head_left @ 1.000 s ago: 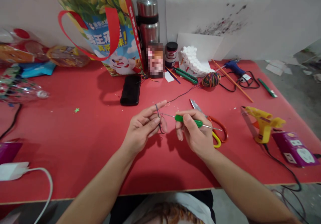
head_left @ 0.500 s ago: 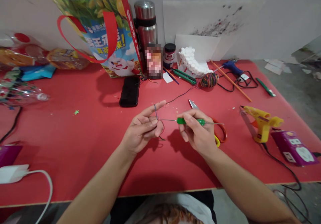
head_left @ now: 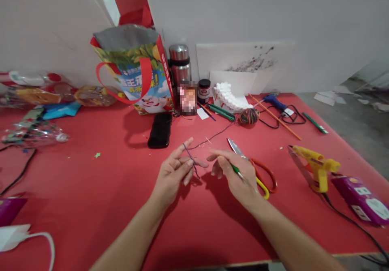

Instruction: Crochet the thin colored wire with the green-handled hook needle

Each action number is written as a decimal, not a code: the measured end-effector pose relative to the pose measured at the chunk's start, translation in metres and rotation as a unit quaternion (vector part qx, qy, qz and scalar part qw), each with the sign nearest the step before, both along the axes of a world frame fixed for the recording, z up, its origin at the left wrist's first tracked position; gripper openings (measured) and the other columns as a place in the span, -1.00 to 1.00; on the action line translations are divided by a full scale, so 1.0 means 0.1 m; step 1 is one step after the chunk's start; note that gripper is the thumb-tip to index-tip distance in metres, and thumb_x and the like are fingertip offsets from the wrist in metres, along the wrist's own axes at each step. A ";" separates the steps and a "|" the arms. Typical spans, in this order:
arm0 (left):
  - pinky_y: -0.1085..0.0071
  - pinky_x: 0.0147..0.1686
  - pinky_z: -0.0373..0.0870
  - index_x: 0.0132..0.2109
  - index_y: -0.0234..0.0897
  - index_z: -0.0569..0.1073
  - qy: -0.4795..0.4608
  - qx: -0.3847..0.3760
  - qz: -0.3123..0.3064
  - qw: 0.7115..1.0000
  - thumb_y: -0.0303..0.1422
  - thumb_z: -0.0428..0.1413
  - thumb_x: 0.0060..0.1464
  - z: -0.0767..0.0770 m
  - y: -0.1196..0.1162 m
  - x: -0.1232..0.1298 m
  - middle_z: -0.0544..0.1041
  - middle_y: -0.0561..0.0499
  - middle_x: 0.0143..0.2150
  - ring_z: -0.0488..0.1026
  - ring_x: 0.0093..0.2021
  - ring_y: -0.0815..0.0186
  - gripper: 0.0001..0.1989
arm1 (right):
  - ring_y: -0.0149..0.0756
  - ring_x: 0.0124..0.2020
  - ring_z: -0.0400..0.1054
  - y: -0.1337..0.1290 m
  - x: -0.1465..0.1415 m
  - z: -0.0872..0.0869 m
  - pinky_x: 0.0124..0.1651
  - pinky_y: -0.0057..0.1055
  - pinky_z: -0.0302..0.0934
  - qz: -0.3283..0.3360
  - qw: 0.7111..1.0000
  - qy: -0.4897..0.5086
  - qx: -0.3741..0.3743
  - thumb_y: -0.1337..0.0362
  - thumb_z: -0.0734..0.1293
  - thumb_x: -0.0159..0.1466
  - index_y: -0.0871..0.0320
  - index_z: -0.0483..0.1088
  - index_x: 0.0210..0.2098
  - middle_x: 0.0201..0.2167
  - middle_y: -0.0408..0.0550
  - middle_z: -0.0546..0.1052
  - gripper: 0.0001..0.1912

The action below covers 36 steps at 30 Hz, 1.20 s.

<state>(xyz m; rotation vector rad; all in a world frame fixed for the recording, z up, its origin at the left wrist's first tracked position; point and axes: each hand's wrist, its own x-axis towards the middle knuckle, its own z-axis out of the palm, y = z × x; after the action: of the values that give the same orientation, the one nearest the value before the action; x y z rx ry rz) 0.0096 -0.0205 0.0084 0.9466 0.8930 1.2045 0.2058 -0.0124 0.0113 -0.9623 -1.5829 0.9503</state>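
L hand [head_left: 174, 173] pinches a dark thread [head_left: 190, 157] looped over its forefinger, fingers pressed together. R hand [head_left: 234, 173] grips a green-handled hook tool [head_left: 236, 171] w/ fingers curled round it, tip hidden. Risk, as I judge it: the loop looks slack, so it could slide off the finger. Thread trails back to the multicolour yarn ball [head_left: 249, 116]; a tug may roll it. Scissors [head_left: 255, 171] lie just beside R hand on the red bench [head_left: 91, 190], blades could snag.

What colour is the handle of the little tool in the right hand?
Green. The tool's handle peeks out under the right hand in the head view.
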 end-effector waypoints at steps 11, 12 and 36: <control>0.50 -0.50 0.26 0.52 -0.38 0.06 0.045 -0.039 -0.047 0.997 -0.29 0.16 0.31 -0.03 -0.03 0.10 0.47 0.12 -0.58 0.33 -0.59 0.43 -0.23 | -0.17 -0.09 0.44 0.02 -0.02 -0.06 -0.08 -0.22 0.43 0.035 0.958 -0.192 0.209 0.43 0.35 0.36 0.16 0.47 0.09 -0.09 0.12 0.46 -0.69; 0.49 -0.49 0.27 0.52 -0.39 0.06 0.048 -0.041 -0.051 0.997 -0.28 0.16 0.30 -0.04 -0.03 0.10 0.49 0.10 -0.57 0.35 -0.59 0.42 -0.22 | -0.16 -0.09 0.43 0.01 -0.02 -0.07 -0.08 -0.20 0.43 0.035 0.956 -0.202 0.212 0.43 0.35 0.35 0.17 0.46 0.08 -0.09 0.13 0.46 -0.69; 0.52 -0.56 0.31 0.52 -0.32 0.08 -0.036 -0.068 -0.048 0.996 -0.36 0.23 0.24 -0.09 -0.05 0.15 0.51 0.13 -0.51 0.39 -0.63 0.45 -0.19 | -0.13 -0.12 0.44 0.00 -0.07 -0.08 -0.11 -0.19 0.44 0.051 0.952 -0.215 0.211 0.46 0.32 0.33 0.14 0.40 0.11 -0.08 0.14 0.44 -0.63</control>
<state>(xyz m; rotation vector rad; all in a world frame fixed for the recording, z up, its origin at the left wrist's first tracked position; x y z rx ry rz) 0.0242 -0.0257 -0.0010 0.8217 0.8528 1.0753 0.1991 -0.0126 0.0029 -0.8194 -2.1125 0.4462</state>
